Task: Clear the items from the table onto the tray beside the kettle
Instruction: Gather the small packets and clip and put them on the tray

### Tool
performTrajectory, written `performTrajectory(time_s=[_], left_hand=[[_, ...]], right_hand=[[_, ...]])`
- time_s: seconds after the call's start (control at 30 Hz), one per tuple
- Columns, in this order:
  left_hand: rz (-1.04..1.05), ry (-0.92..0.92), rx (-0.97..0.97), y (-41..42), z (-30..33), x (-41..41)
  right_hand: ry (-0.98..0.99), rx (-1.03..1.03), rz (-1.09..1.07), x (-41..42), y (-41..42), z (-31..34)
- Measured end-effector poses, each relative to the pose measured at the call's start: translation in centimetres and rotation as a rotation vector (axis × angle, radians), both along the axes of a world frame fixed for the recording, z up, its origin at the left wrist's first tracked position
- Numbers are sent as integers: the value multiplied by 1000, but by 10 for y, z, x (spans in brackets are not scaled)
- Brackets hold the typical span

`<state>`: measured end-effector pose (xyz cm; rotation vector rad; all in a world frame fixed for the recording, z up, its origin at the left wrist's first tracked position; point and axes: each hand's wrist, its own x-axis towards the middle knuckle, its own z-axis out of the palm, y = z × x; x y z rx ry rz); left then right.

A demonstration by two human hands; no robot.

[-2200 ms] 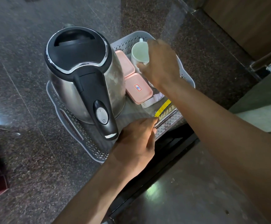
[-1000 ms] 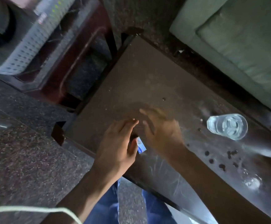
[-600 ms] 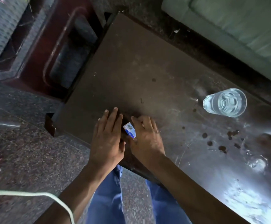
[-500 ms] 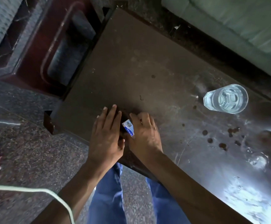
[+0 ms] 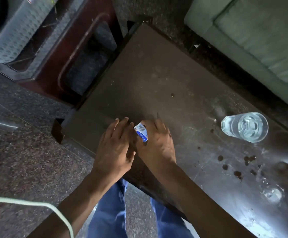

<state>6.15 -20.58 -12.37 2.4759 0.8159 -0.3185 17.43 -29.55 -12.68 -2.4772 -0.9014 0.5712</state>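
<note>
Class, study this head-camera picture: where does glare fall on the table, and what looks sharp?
Head view: bright glare washes the table at its lower right corner; the glass of water and the small blue and white packet between the hands are sharp; straight edges bow slightly from the wide lens.

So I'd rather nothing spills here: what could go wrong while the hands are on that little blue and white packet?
The small packet is pinched between the left hand and right hand at the table edge; a slip could drop it to the floor. The glass of water stands just beyond the right arm, so a wide swing could tip it.
</note>
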Motion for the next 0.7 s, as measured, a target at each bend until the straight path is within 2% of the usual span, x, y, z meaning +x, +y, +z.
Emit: performTrajectory(time_s=[0.2, 0.4, 0.53, 0.63, 0.7], left_hand=[[115, -165, 81, 51, 21, 3], [283, -466, 183, 126, 65, 3], [421, -603, 115, 177, 99, 13], [397, -698, 54, 212, 116, 23], [380, -725, 82, 233, 122, 28]], right_hand=[[-19, 173, 11, 26, 62, 40], [-39, 309, 138, 46, 151, 91], [89, 401, 241, 53, 211, 120], [267, 454, 212, 56, 250, 132], [377, 487, 191, 59, 275, 137]])
